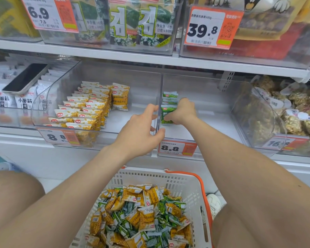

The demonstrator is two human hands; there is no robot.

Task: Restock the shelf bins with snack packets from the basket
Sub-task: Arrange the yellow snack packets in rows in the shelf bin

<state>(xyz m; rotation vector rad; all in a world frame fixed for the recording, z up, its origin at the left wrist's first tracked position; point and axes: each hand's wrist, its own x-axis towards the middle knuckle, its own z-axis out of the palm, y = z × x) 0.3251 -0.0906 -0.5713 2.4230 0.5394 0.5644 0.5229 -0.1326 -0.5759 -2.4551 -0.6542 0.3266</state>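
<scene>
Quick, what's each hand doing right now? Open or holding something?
Left hand: open, holding nothing.
Right hand: holding a green packet.

Two bare arms reach far forward.
The left hand point(141, 129) is spread, fingers a bit bent; the right hand point(183, 110), farther in, grips a green packet point(166, 113).

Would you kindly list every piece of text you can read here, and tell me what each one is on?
"6.9", "7.5": top-left orange-and-white price tag.
"39.8": top-right orange-and-white price tag.
"8.8": lower orange-and-white price tag on the clear plastic bin.
"김": green-and-white seaweed packs.
"小面筋": white foil packets.
Too small to read: print on the green snack packet in the right hand; all barcodes.
</scene>
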